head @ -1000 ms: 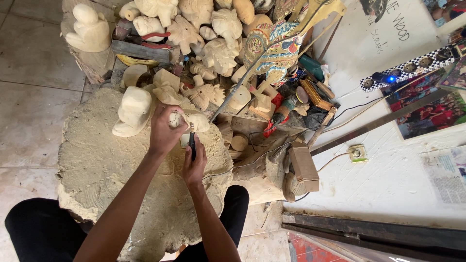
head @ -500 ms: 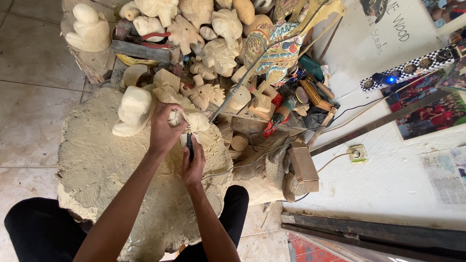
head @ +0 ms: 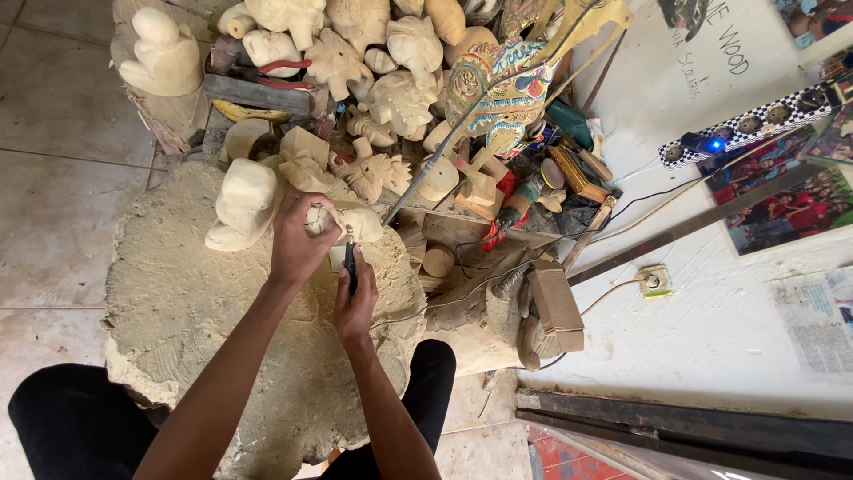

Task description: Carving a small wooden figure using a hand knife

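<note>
left hand clamps small carving; right hand grips rotary tool; pale figure beside.

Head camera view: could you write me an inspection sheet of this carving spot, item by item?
Surface: rough, pale wooden slab used as a bench, dusty.
Job's things: small pale wood carving and a dark hand tool, tip at the carving.
Clutter: unpainted wooden figures heaped beyond; a blocky pale figure on the slab; a painted carved figure; a small cardboard box.
Hands: left hand grips the carving; right hand grips the tool.
Cables: thin cord runs to a wall socket.
Surroundings: tiled floor, white wall with pictures.
</note>
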